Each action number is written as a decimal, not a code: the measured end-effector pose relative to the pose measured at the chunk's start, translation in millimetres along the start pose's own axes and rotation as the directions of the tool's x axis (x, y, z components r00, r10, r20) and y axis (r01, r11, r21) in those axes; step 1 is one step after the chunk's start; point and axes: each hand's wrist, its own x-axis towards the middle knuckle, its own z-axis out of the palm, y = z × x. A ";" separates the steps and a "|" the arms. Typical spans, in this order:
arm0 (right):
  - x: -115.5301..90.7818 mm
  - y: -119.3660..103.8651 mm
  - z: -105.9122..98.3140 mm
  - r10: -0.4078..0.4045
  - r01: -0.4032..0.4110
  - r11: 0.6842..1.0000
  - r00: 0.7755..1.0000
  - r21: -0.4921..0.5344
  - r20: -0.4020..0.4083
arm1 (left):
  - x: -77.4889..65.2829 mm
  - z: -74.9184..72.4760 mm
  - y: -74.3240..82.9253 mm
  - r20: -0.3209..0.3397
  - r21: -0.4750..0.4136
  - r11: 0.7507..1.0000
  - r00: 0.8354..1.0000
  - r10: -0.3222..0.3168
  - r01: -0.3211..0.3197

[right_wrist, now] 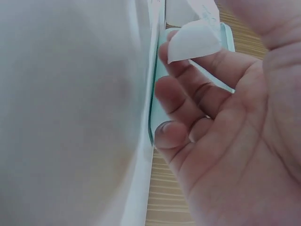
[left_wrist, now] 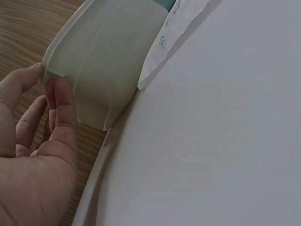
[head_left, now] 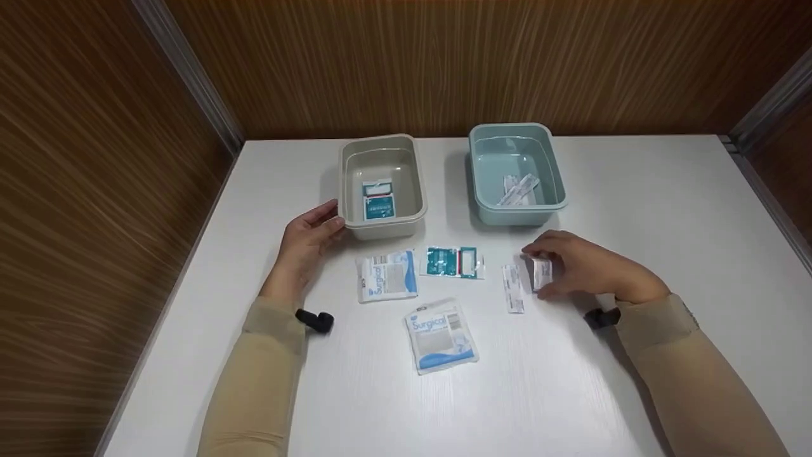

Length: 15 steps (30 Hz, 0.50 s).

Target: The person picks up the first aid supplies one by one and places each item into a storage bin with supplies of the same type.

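— Where was the left hand (head_left: 307, 238) seen?
— At the near left corner of the beige bin (head_left: 384, 231), whose rim was pinched between thumb and fingers.
— And how was the right hand (head_left: 583, 266) placed?
— It was held low over the white table (head_left: 355, 393), in front of the blue bin (head_left: 515, 217). A small white packet (head_left: 542, 274) was pinched between its thumb and fingers; in the right wrist view the packet was seen bent. Whether the table was touched by it could not be told.
— What was laid beside that packet?
— A narrow white strip (head_left: 513, 289) was left flat on the table, just beside the held one. Farther toward the left hand, a teal packet (head_left: 451, 262) was laid crosswise.
— Were others noted?
— Two packets printed "Surgical": the upper surgical packet (head_left: 387, 276) was placed in front of the beige bin, and the lower surgical packet (head_left: 442, 336) was set nearer the person, slightly turned.
— And inside the bins?
— A teal-and-white packet (head_left: 379, 202) was contained in the beige one; overlapping white strips (head_left: 521, 189) were contained in the blue one.
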 end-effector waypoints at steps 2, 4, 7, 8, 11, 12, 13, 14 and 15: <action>-0.4 -0.8 -1.5 0.006 -0.006 1.000 1.000 0.013 -0.013 | 0.0 0.5 0.3 -0.004 0.004 1.000 1.000 -0.003 0.003; -0.7 -2.0 -3.8 0.014 -0.012 0.999 0.999 0.037 -0.031 | 0.3 0.7 0.4 -0.004 0.005 1.000 1.000 -0.003 0.003; -1.7 -4.3 -7.7 0.020 -0.014 0.996 0.998 0.090 -0.062 | 0.6 0.5 0.7 -0.003 0.004 1.000 1.000 -0.003 0.003; -2.2 -5.1 -8.8 0.021 -0.012 0.994 0.997 0.110 -0.075 | 0.4 0.6 0.8 -0.004 0.001 1.000 1.000 -0.003 0.003; -4.4 -8.1 -11.4 0.015 0.007 0.987 0.991 0.161 -0.136 | 0.5 0.0 0.4 -0.002 0.000 1.000 1.000 0.000 0.000; -5.4 -9.2 -12.1 0.012 0.017 0.985 0.987 0.174 -0.163 | 0.3 0.0 0.1 -0.003 0.001 1.000 1.000 0.001 -0.001; -6.7 -10.1 -12.7 0.007 0.029 0.983 0.981 0.182 -0.194 | 0.1 0.0 -0.7 -0.005 0.001 1.000 1.000 0.000 0.000; -8.1 -11.0 -13.2 0.001 0.042 0.982 0.974 0.184 -0.226 | -0.1 -0.3 -1.6 -0.004 0.004 1.000 1.000 -0.001 0.001; -9.7 -11.7 -13.9 -0.008 0.058 0.981 0.966 0.186 -0.258 | -0.3 -0.4 -2.7 -0.004 0.006 1.000 1.000 -0.006 0.006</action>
